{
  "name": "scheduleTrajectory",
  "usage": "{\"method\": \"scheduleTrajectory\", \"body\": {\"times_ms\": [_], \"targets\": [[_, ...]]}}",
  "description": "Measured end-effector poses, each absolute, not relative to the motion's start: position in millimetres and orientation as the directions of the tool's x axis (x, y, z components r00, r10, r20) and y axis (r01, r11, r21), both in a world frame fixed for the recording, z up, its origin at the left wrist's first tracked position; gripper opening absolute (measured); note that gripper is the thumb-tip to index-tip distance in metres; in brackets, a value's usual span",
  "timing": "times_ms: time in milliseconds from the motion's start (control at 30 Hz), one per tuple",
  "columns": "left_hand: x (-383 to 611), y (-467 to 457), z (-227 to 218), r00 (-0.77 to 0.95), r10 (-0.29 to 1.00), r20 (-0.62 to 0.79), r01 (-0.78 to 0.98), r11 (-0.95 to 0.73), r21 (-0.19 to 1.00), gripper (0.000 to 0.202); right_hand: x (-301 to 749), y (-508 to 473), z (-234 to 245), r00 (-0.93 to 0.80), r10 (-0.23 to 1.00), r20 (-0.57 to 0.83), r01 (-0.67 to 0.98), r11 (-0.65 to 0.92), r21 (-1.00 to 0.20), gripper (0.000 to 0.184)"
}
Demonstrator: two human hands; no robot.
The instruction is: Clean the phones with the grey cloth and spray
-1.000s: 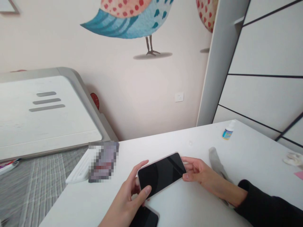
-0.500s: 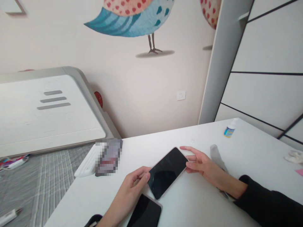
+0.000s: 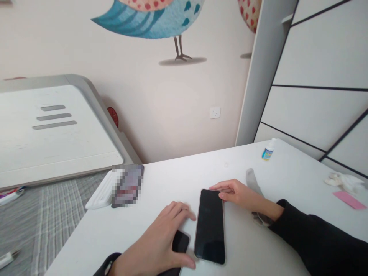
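A smartphone (image 3: 210, 227) with a dark screen and a clear-looking case edge lies at the middle front of the white table (image 3: 244, 245). My right hand (image 3: 235, 194) grips its upper right corner, thumb on the front edge and fingers behind the top. My left hand (image 3: 165, 237) is spread over a second dark phone (image 3: 181, 242), fingers and thumb apart on either side of its upper end. Most of that second phone is hidden beneath the hand. A gap separates the left fingertips from the first phone.
At the table's left edge lie a white ridged object (image 3: 100, 191) and a pixelated item (image 3: 128, 186). A small bottle (image 3: 268, 150) stands far right. Behind my right wrist is a grey strip (image 3: 253, 179). Crumpled white material (image 3: 343, 181) and a pink piece (image 3: 349, 200) lie at right.
The first phone has turned from slanted to nearly upright in view and come lower. My left hand has let go of it and moved over the second phone. My right hand keeps hold.
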State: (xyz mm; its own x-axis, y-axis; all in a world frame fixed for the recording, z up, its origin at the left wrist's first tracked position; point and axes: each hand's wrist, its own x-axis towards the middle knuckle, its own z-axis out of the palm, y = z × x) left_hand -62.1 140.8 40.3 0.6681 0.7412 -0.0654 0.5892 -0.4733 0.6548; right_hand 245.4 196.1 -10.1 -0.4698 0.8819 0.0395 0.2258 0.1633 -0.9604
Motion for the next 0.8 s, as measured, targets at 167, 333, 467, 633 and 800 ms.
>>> {"method": "scheduleTrajectory", "body": {"times_ms": [167, 333, 467, 633, 800], "targets": [[-82.2, 158.6, 28.9, 0.660, 0.750, 0.047, 0.656, -0.606, 0.450, 0.098, 254.1, 196.5, 13.4, -0.399, 0.885, 0.240, 0.380, 0.398, -0.835, 0.025], [-97.0, 180.1, 25.9, 0.587, 0.791, 0.172, 0.681, -0.597, 0.424, 0.049, 313.7, 208.2, 41.5, -0.211, 0.919, 0.332, 0.583, 0.391, -0.712, 0.022], [-93.6, 173.1, 30.5, 0.559, 0.791, 0.249, 0.687, -0.610, 0.396, 0.039, 350.1, 196.8, 33.8, -0.117, 0.963, 0.244, 0.723, 0.251, -0.643, 0.027], [-61.1, 122.4, 27.2, 0.651, 0.669, 0.359, 0.696, -0.715, 0.070, 0.044, 351.5, 169.9, 9.6, -0.016, 0.992, 0.124, 0.804, 0.087, -0.589, 0.030], [-16.6, 76.5, 0.2, 0.793, 0.426, 0.435, 0.596, -0.692, -0.408, 0.079, 364.3, 167.4, 5.3, 0.096, 0.992, 0.086, 0.824, -0.031, -0.566, 0.028]]}}
